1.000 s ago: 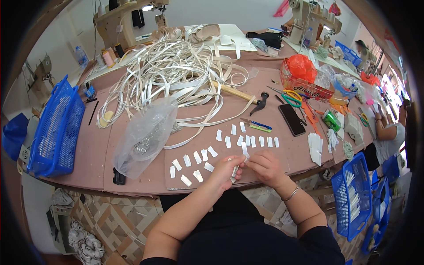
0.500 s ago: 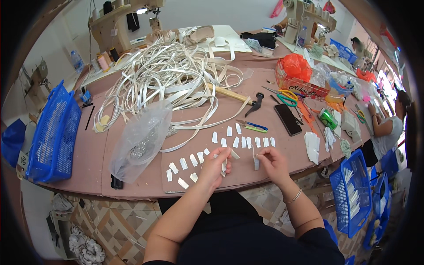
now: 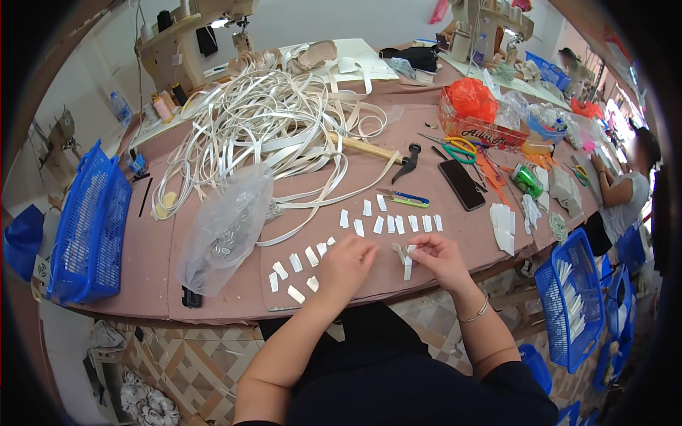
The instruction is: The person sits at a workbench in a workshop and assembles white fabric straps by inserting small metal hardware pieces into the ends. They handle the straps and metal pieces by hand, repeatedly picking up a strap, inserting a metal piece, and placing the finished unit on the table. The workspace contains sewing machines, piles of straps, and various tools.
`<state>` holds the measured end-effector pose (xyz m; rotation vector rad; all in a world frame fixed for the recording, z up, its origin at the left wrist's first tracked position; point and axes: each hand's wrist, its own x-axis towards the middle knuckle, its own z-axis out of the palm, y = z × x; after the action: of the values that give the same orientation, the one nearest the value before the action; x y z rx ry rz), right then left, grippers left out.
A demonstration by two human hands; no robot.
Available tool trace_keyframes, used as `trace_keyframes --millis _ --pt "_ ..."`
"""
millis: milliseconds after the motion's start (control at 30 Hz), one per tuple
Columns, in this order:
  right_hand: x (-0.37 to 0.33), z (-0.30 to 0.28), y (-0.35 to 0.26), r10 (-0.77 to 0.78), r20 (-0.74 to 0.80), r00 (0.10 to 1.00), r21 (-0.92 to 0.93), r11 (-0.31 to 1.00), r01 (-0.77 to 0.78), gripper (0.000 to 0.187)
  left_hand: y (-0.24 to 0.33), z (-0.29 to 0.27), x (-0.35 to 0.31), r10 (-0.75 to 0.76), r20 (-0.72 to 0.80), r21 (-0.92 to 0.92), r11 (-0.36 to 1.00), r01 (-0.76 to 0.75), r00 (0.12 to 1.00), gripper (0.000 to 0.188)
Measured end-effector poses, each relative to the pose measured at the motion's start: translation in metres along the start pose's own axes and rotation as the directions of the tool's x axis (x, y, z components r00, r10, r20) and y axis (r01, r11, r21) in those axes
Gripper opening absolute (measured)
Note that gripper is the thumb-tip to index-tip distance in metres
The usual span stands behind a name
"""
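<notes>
My right hand point(image 3: 435, 260) pinches a short white strip point(image 3: 408, 267) between thumb and fingertips, just above the near edge of the table; a second, beige-looking end sticks up beside it. To the left, my left hand point(image 3: 348, 261) is closed, its fingertips pressed together and slightly blurred. Whatever lies in its palm is hidden. Beyond the hands, several short white pieces point(image 3: 390, 224) stand out in a loose row on the brown cloth. More of these, such as a white piece point(image 3: 311, 256), lie scattered left of my left hand.
Behind are a heap of white straps point(image 3: 263, 121), a hammer point(image 3: 405, 162), thread snips point(image 3: 403, 199) and a phone point(image 3: 462, 184). A clear bag of metal rings point(image 3: 226, 234) lies left. Blue baskets point(image 3: 84, 227) flank the table. A person point(image 3: 629, 184) sits at far right.
My left hand has moved slightly up and turned, and the strip at its fingertips no longer shows there. My right hand now holds the strip with a second end beside it.
</notes>
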<state>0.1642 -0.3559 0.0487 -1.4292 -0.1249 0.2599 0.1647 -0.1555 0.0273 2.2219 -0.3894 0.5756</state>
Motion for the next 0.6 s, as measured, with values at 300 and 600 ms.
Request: trace_keyframes --millis 300,600 --pt "-0.004 -0.009 0.004 -0.005 -0.039 0.999 0.011 1.0 0.005 0.014 0.012 0.011 -0.009 0.014 0.275 0.053 0.998 -0.03 0.961 0.02" --pt "0.006 -0.002 0.006 -0.039 0.063 0.997 0.231 0.973 0.024 0.012 0.014 0.005 0.017 0.074 0.376 -0.411 0.907 0.095 0.923 0.014"
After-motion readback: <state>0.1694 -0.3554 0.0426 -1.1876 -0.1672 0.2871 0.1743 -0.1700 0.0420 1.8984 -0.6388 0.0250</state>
